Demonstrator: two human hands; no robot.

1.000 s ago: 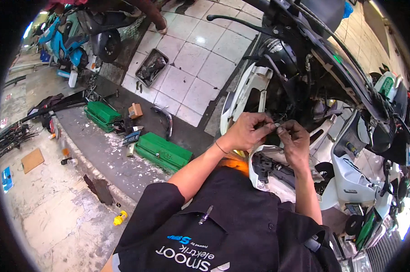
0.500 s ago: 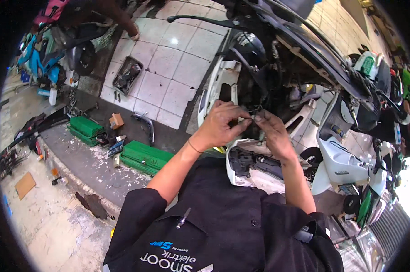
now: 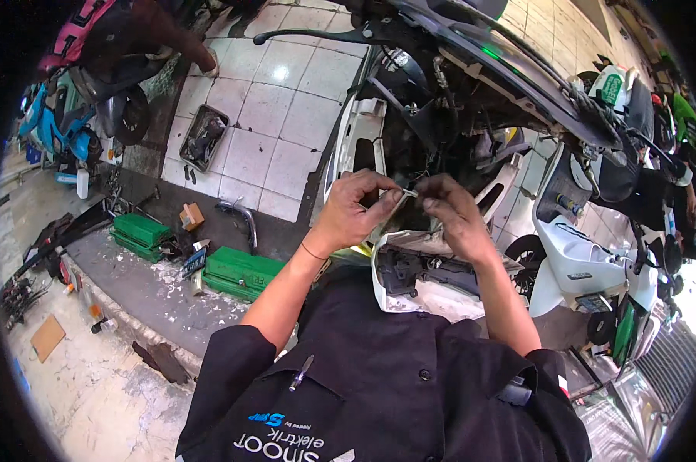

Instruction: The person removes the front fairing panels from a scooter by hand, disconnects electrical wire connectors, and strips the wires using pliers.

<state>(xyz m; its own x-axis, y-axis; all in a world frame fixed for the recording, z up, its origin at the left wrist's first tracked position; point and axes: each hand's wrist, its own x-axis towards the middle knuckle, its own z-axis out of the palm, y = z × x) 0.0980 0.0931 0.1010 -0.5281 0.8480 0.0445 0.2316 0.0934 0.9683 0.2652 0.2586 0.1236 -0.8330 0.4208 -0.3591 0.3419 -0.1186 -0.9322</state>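
Note:
Both my hands meet in front of a partly stripped scooter. My left hand (image 3: 352, 208) pinches one end of a small silvery metal piece (image 3: 409, 192), too small to name exactly; my right hand (image 3: 456, 219) has thumb and fingertips closed at its other end. Beneath them lie a white plastic body part (image 3: 379, 286) holding dark fittings (image 3: 400, 273) and, further forward, the open dark innards (image 3: 432, 131) between white side panels (image 3: 367, 115). A black brake lever (image 3: 301, 35) juts out above.
Green toolboxes (image 3: 232, 269), a carton (image 3: 190, 215) and a curved metal tube (image 3: 248, 223) lie left. A tray of parts (image 3: 205, 135) sits on tiles. A person's leg (image 3: 186, 46) is beside the blue scooter (image 3: 55, 127). More scooters (image 3: 586, 269) crowd the right.
The view has shifted, so my hands sit further left in it. My fingertips have drawn slightly apart, showing more of the small metal piece between them.

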